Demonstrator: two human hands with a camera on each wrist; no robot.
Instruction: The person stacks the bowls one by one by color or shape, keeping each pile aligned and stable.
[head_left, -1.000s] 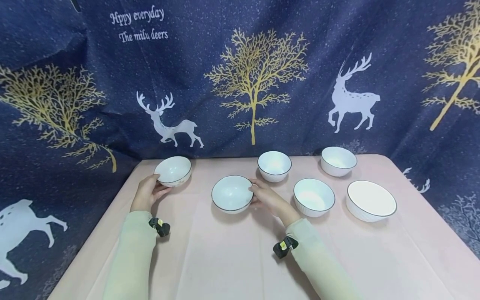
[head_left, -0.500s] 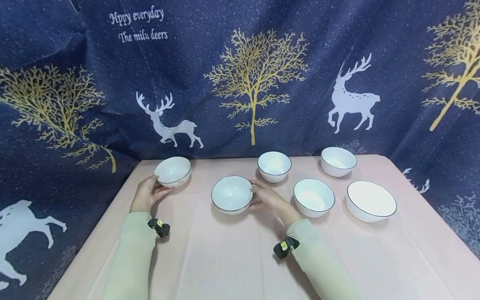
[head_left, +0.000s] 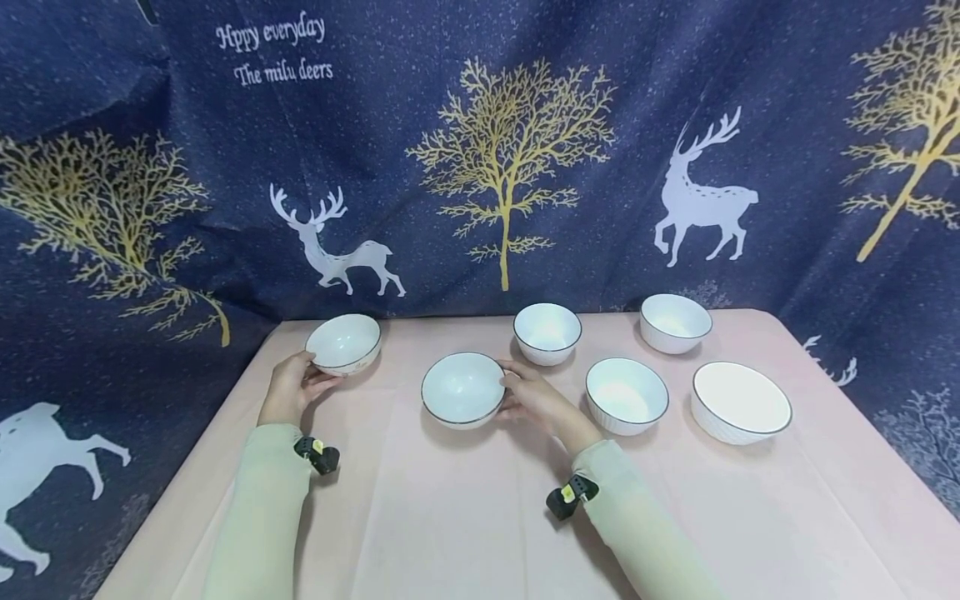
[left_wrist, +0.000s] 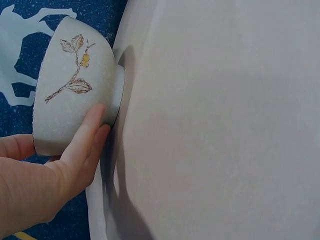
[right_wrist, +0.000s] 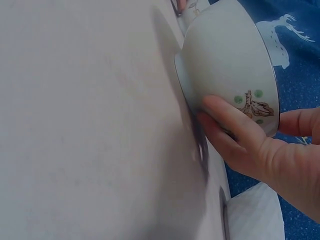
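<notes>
At the back left of the table, my left hand (head_left: 291, 387) pinches the near-left side of a white bowl (head_left: 347, 342), thumb at the rim and fingers underneath. A brown leaf sprig with a yellow berry decorates that bowl (left_wrist: 75, 80) in the left wrist view. Toward the middle, my right hand (head_left: 542, 402) grips a second white bowl (head_left: 461, 390) with a dark rim by its right side. The right wrist view shows a leaf and green dots on this bowl (right_wrist: 230, 65), with fingers curled under its side near the foot.
Several other white bowls stand to the right: a small one (head_left: 547, 333) at the back, a ribbed one (head_left: 626, 398), another at the back right (head_left: 675, 325) and a wide one (head_left: 741, 404). A pink cloth (head_left: 450, 533) covers the table. A dark blue printed curtain (head_left: 465, 275) hangs behind it.
Both hands keep their grip on the two bowls, which stay nearly in place. The whole head view has shifted very slightly left.
</notes>
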